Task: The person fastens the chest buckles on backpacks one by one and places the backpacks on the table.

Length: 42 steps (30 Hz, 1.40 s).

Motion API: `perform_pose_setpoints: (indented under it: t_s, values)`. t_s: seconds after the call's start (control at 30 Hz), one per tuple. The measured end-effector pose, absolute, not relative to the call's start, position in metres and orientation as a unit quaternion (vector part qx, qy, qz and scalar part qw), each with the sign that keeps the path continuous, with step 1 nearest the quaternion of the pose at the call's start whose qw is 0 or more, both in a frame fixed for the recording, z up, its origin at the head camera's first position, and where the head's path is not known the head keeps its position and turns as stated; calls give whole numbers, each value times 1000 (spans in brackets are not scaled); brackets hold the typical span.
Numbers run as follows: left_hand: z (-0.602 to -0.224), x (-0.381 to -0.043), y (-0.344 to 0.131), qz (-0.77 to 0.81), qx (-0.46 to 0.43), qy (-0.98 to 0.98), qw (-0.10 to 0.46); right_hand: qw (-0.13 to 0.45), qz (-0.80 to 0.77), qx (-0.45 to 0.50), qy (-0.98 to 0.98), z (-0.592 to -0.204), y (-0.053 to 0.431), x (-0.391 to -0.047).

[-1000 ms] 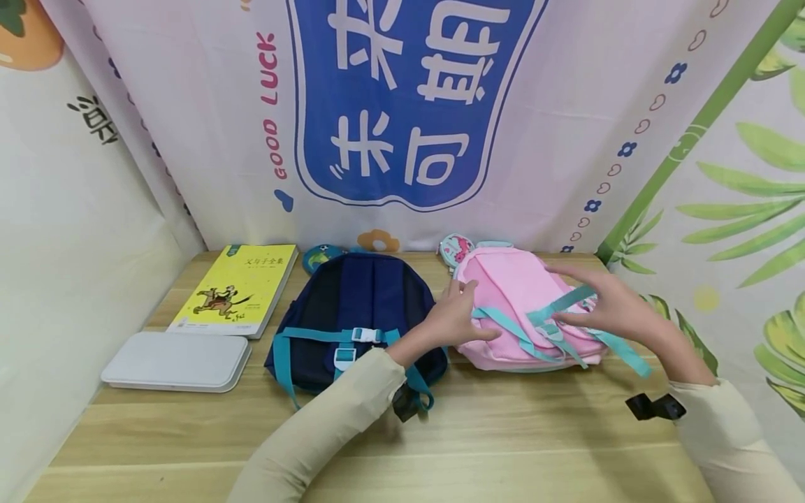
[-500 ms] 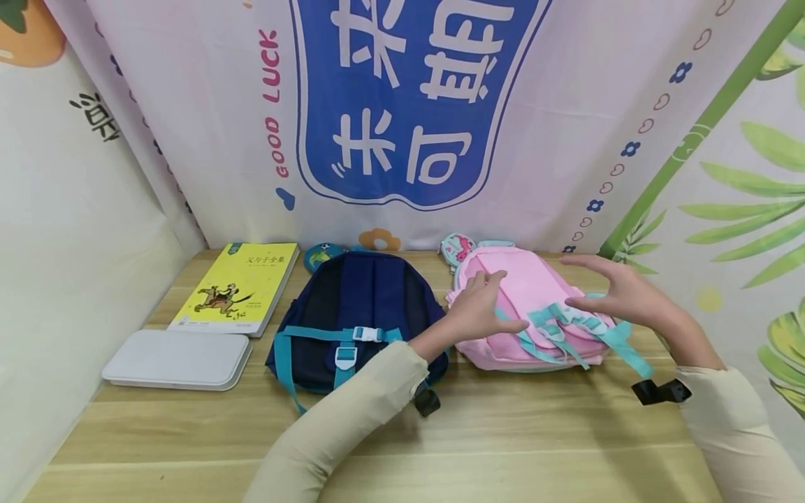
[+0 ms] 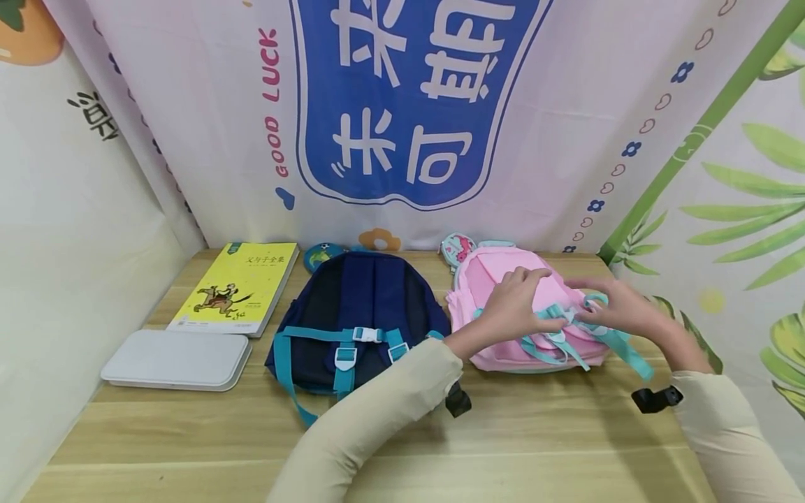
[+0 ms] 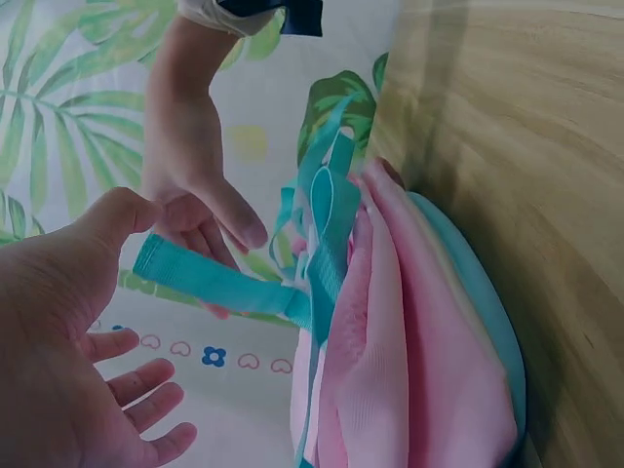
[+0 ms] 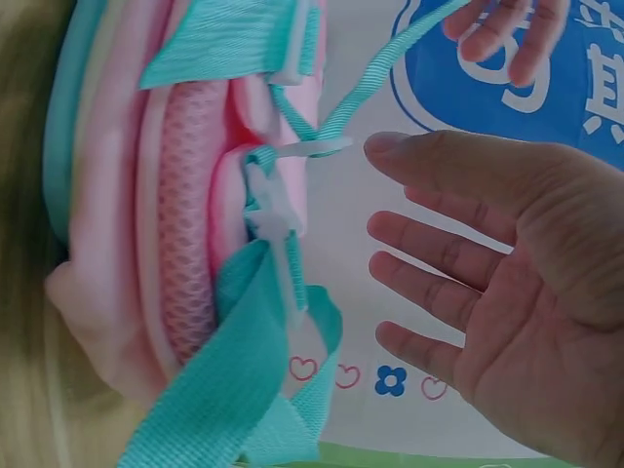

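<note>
A pink backpack (image 3: pixel 503 279) lies on the table with turquoise straps and pale buckles across its upper side. My left hand (image 3: pixel 512 307) is over its middle, fingers spread and slightly bent. In the left wrist view, a loose turquoise strap (image 4: pixel 219 283) sticks out from the bag, its end close beside my left thumb; touching cannot be told. My right hand (image 3: pixel 619 306) is over the bag's right side. The right wrist view shows that hand's fingers (image 5: pixel 439 244) apart and extended, the thumb tip near a pale buckle (image 5: pixel 317 146), nothing gripped.
A dark blue backpack (image 3: pixel 371 293) with turquoise straps lies left of the pink one. Farther left are a yellow book (image 3: pixel 235 286) and a white flat case (image 3: pixel 176 360). Printed cloth (image 3: pixel 207 105) hangs behind the wooden table (image 3: pixel 534 433).
My left hand has moved right across the pink backpack, toward its straps. The right hand, which was at a turquoise strap, drew back from it, then came inward toward the left hand.
</note>
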<state>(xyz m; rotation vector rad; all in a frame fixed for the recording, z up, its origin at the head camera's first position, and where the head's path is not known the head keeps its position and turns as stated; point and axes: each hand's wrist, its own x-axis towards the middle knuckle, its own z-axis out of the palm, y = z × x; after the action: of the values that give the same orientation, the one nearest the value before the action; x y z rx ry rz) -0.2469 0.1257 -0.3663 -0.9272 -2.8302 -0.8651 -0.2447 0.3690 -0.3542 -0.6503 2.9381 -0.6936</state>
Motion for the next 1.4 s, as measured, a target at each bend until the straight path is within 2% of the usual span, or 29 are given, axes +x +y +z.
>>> perform_pose_setpoints:
  t_s: [0.23, 0.4, 0.7, 0.87, 1.4]
  values:
    - [-369, -248, 150, -232, -307, -923, 22, 6, -227, -247, 942, -370, 373, -248]
    - [-375, -249, 160, -221, -301, -928, 1, 22, -215, -231, 949, -379, 374, -247]
    - [-390, -257, 163, -211, -284, -935, 2, 37, -221, -229, 947, -388, 375, -248]
    - [-398, -262, 163, -217, -274, -937, -17, 38, -235, -231, 943, -392, 375, -247]
    - [-415, -273, 171, -213, -240, -947, -32, 22, -238, -204, 949, -398, 370, -249]
